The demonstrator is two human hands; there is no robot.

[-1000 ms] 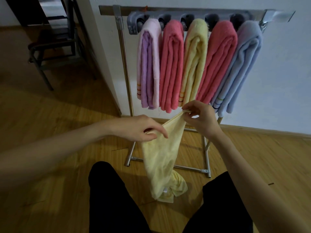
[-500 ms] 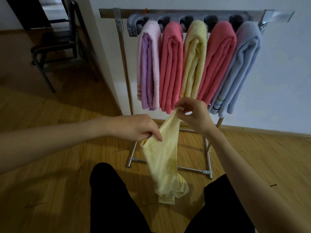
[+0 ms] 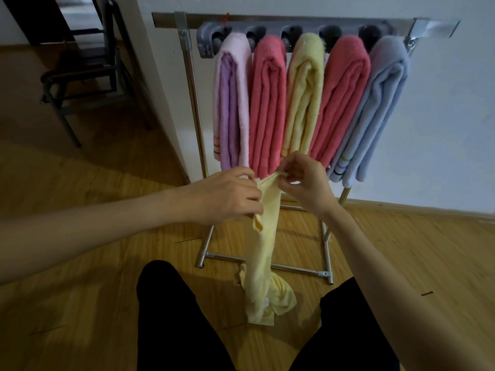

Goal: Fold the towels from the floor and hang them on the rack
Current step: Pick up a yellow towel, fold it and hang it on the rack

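Hanging: five folded towels (image 3: 267, 108) on rack (image 3: 184, 76) | both hands' fingers (image 3: 284, 175) pinching one yellow towel (image 3: 263, 250)

We see both forearms (image 3: 107, 231) bare to frame edge, no sleeves, watch or rings visible. Legs (image 3: 174, 317) in plain black trousers, probably; fabric too dark to tell detail.

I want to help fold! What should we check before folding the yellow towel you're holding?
1. Left hand grips the towel: ok.
2. Right hand pinches its top corner: ok.
3. Towel spread flat: not ok, it hangs bunched.
4. Bottom end off the floor: cannot tell.
5. Free slot on the rack: not ok, all five holders hold towels.
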